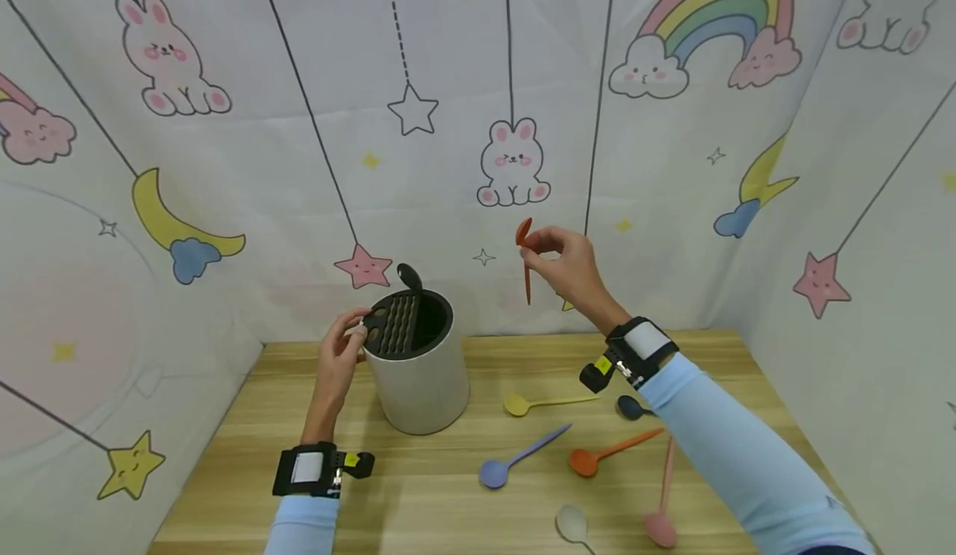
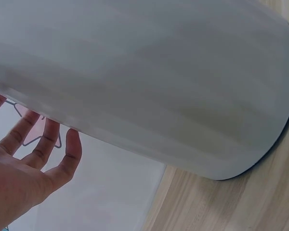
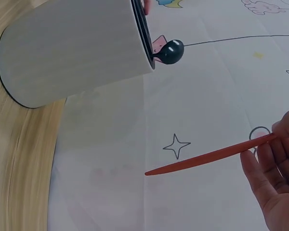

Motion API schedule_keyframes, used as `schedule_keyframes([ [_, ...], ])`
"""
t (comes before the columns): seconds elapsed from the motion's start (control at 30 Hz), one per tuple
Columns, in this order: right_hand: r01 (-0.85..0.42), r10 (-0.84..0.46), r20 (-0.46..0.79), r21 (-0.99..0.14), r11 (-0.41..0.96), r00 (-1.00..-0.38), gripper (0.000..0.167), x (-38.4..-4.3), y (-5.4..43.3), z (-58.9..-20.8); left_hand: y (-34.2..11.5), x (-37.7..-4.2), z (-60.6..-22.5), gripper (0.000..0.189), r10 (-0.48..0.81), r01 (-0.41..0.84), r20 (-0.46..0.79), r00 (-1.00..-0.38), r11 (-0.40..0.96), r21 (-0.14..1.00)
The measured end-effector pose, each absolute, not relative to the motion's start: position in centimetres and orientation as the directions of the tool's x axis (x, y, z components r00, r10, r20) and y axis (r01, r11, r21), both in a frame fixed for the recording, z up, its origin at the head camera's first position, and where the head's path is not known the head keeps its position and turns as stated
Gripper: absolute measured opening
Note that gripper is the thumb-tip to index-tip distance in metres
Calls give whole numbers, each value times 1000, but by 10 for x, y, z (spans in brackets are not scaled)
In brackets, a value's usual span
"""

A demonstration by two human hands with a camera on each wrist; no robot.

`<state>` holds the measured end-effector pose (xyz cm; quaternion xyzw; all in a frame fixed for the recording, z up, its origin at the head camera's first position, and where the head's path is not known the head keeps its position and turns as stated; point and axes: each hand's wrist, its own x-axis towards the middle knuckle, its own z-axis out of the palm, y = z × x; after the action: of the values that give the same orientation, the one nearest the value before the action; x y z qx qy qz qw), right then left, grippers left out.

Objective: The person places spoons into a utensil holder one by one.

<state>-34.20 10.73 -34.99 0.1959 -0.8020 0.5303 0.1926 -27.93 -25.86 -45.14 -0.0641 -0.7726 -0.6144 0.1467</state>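
Note:
My right hand (image 1: 566, 266) pinches a red-orange spoon (image 3: 207, 157) near its bowl, in the air to the right of the utensil holder. The spoon's handle points down in the head view. My left hand (image 1: 341, 357) grips the upper left rim of the white, round utensil holder (image 1: 420, 393), its fingertips against the wall in the left wrist view. The holder stands upright on the table. Its black top has a ridged, slotted insert (image 1: 396, 323) on the left and an open part on the right. A black spoon (image 1: 409, 277) sticks up from the back of the opening.
On the wooden table (image 1: 433, 489) lie a yellow spoon (image 1: 517, 405), a blue-purple spoon (image 1: 495, 474), an orange spoon (image 1: 584, 462), a pink spoon (image 1: 660, 530), a pale grey spoon (image 1: 572, 523) and a dark spoon (image 1: 630, 407), partly behind the right arm. A printed cloth (image 1: 448, 231) hangs behind.

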Motion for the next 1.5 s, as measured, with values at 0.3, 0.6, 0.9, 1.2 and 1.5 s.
schedule_keyframes([
  [0.3,-571,-146,553,-770,286,-820,11,-341,89,-337,-261,-275,-453,39,-99,272,303,-948,240,932],
  [0.6,-601,-190,572,-779,181,-798,11,-336,63,-327,-260,-272,-452,39,-103,258,288,-952,234,937],
  [0.9,-607,-204,580,-787,109,-789,12,-330,34,-326,-257,-269,-451,39,-86,259,286,-954,242,935],
  [1.2,-613,-222,581,-782,112,-783,11,-328,21,-332,-254,-264,-453,39,-104,248,279,-955,240,939],
  [1.5,-588,-234,554,-801,112,-799,11,-330,10,-346,-253,-264,-451,39,-95,244,273,-957,240,939],
])
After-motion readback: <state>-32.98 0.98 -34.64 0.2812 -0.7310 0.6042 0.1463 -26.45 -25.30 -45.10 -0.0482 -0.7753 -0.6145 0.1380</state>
